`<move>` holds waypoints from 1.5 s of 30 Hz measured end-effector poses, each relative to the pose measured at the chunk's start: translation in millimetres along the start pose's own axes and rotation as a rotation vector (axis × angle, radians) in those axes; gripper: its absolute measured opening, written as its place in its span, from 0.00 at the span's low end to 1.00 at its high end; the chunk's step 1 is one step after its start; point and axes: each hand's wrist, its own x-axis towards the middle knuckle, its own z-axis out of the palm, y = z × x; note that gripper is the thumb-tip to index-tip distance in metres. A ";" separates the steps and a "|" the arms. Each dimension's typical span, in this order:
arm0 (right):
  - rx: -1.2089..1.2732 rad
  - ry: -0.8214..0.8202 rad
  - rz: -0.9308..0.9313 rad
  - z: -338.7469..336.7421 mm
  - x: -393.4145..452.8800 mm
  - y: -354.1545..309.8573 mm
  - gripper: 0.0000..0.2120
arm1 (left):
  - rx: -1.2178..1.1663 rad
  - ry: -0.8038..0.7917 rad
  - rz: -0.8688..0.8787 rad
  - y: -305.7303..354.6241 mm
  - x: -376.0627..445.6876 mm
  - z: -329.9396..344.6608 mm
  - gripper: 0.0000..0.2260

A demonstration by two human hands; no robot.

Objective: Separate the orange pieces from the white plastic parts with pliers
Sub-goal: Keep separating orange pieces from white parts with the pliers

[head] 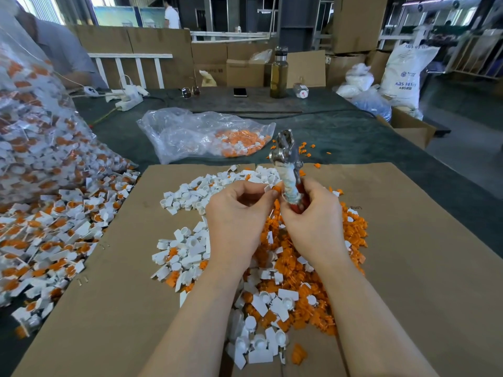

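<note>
Pliers stand upright in your right hand, metal head up, tape-wrapped and red handles gripped in your curled fingers. Your left hand pinches a small white-and-orange part btwn thumb and fingertips, held just beside the pliers' handles; can't tell if part touches them. Both hands hover over the cardboard sheet in front of you.

Under your wrists: heap of orange pieces w/ some white bits mixed in, on the right-centre of the cardboard. White plastic parts lie in a loose arc to the left and behind, plus a few near your forearms. Unsorted parts, white w/ orange still in, spill from a big clear bag at far left onto the cardboard's edge. A second, mostly flat clear bag w/ some orange and white pieces lies on the dark table beyond the cardboard.

Far end of table: phone, sunglasses, tall bottle, power strip. Another person's sleeve shows at upper left.
</note>
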 end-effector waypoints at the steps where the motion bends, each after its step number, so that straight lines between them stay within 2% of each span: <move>1: -0.001 0.001 -0.005 -0.2 0.0 -0.1 0.09 | 0.002 -0.001 0.003 0.2 0.0 0.1 0.08; 11: 0.002 0.006 -0.070 -2.1 -0.3 -1.9 0.08 | -0.015 -0.006 -0.029 1.9 0.4 -1.4 0.08; 14: 0.039 -0.007 -0.036 -2.3 0.9 0.0 0.04 | -0.105 -0.010 -0.085 3.2 1.4 -3.7 0.07; 17: 0.089 -0.040 0.014 -3.9 2.1 2.4 0.06 | -0.264 -0.023 -0.132 4.5 2.7 -6.8 0.05; 21: 0.097 -0.111 0.058 -7.8 3.2 4.9 0.07 | -0.322 -0.020 -0.126 3.5 4.0 -8.8 0.05; 28: 0.061 -0.339 0.101 -12.9 5.2 4.7 0.06 | -0.384 0.018 -0.106 2.5 8.4 -14.0 0.07; 32: 0.061 -0.399 0.095 -13.9 4.8 3.4 0.07 | -0.391 0.041 -0.106 3.9 11.0 -19.6 0.06; 39: 0.100 -0.177 0.049 -6.2 2.3 0.5 0.05 | -0.109 0.022 -0.044 4.0 5.2 -10.5 0.07; 45: 0.089 -0.041 0.043 -1.9 1.2 -0.4 0.05 | -0.029 0.000 -0.022 2.4 1.8 -3.5 0.08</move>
